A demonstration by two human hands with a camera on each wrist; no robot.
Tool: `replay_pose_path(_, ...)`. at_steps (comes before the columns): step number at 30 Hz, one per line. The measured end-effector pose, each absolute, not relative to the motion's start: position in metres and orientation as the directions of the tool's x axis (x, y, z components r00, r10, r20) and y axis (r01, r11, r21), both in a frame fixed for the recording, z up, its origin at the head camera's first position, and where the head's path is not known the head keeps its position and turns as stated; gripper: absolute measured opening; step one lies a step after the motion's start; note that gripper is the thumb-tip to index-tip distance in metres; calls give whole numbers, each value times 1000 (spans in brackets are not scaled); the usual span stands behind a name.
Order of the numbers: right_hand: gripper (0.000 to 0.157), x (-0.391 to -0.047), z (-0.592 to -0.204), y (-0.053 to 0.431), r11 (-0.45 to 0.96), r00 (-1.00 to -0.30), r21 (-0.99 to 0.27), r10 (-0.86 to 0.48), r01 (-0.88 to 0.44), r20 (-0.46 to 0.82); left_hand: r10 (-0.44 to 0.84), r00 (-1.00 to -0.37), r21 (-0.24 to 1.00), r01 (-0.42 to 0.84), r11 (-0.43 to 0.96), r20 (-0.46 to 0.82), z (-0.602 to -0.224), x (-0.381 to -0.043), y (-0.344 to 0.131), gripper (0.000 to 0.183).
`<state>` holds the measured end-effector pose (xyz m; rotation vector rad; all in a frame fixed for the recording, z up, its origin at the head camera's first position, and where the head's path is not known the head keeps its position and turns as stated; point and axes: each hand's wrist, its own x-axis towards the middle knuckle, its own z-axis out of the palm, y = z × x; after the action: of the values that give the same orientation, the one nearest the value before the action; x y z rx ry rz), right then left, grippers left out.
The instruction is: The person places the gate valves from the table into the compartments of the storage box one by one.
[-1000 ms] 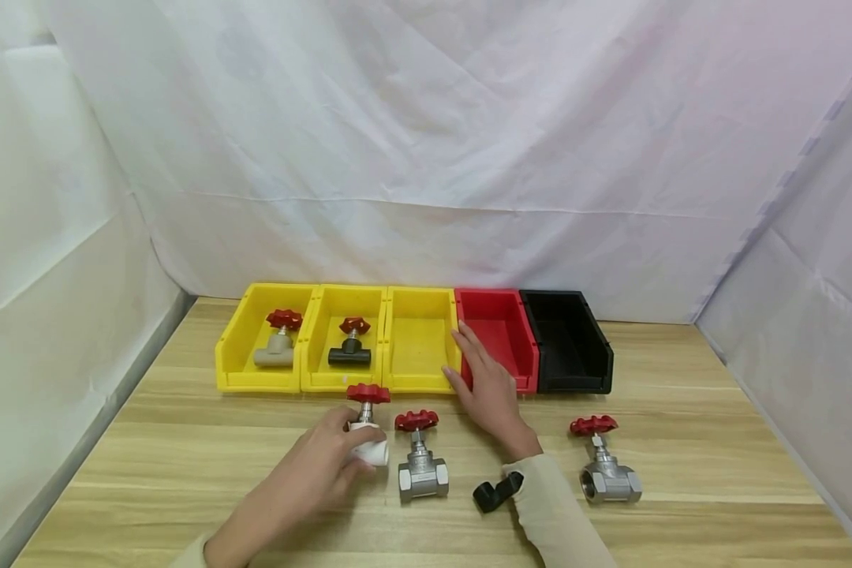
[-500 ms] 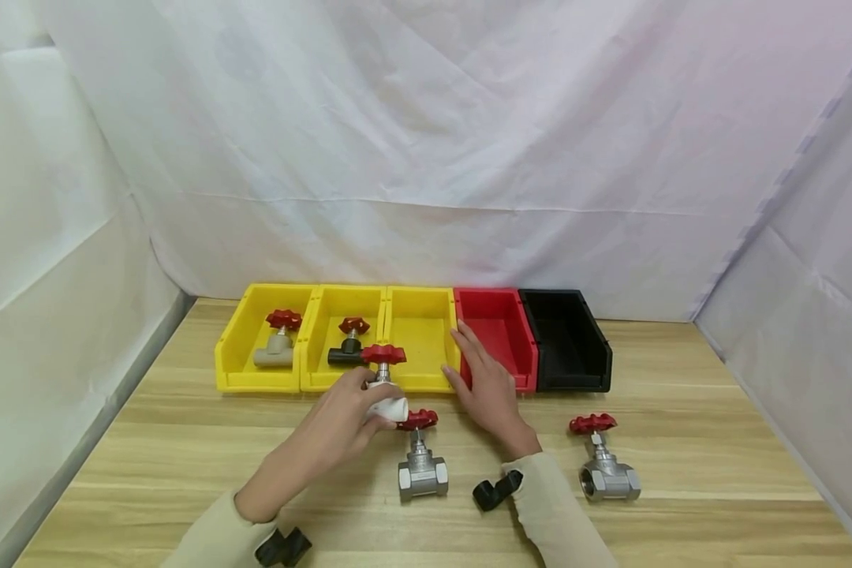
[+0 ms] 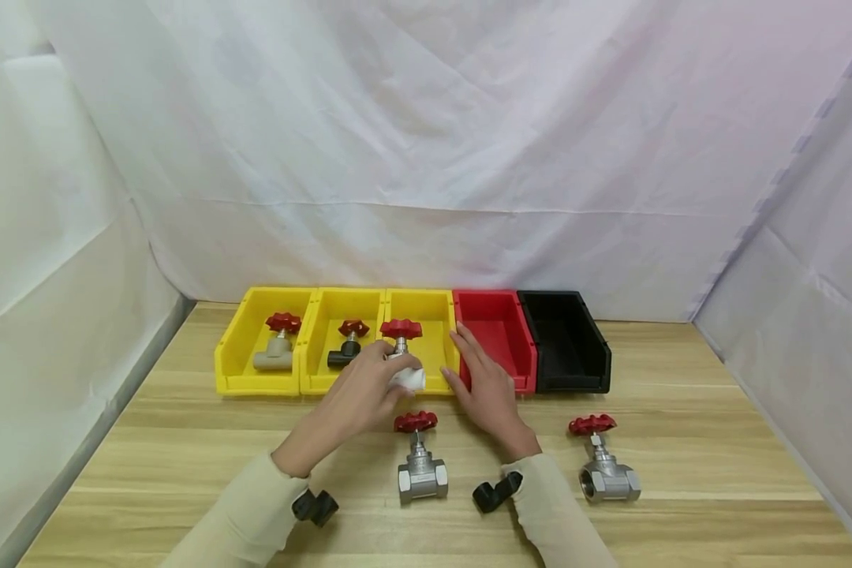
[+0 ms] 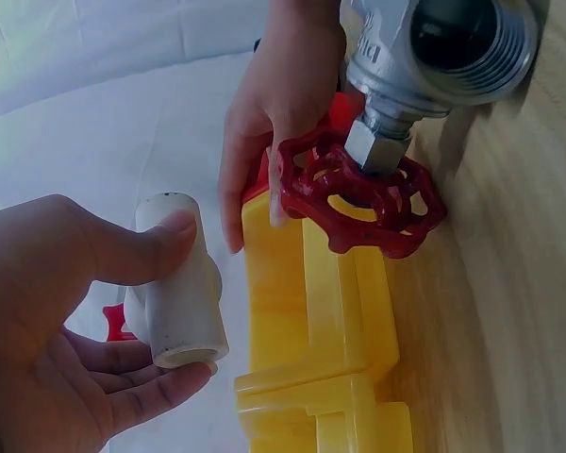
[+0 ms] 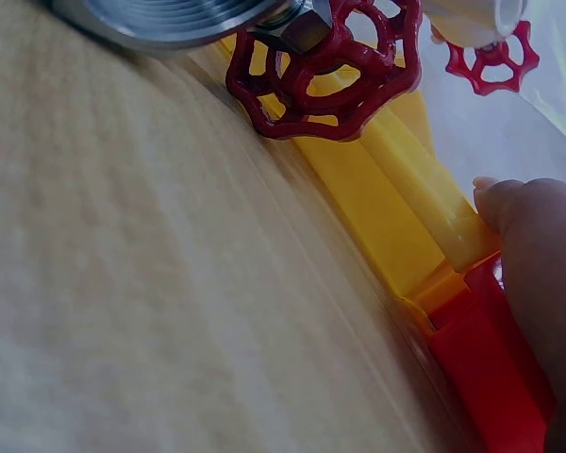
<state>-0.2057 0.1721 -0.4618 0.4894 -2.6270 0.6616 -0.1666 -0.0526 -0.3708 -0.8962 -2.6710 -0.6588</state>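
Observation:
My left hand pinches a white plastic valve with a red handwheel, at the front of the third yellow bin. In the left wrist view the thumb lies across the white valve body, with the fingers underneath. My right hand rests at the border of that yellow bin and the red bin, fingers extended along the wall and thumb at the yellow bin's front. A steel valve with a red handwheel stands on the table between my forearms.
The left yellow bin holds a beige valve; the second yellow bin holds a black valve. A black bin ends the row. Another steel valve stands right on the wooden table. White sheeting encloses the back and sides.
My left hand has lifted the white valve from beside the steel valve and carried it forward and right, up to the third yellow bin. The right hand has stayed put.

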Motion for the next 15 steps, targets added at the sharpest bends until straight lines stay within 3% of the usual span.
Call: replay_pose_path(15,71,-205,-462,172,831,-855,-362,-232,-422,463,498,-821,302,568,765,280,-366,-205,-29,32)
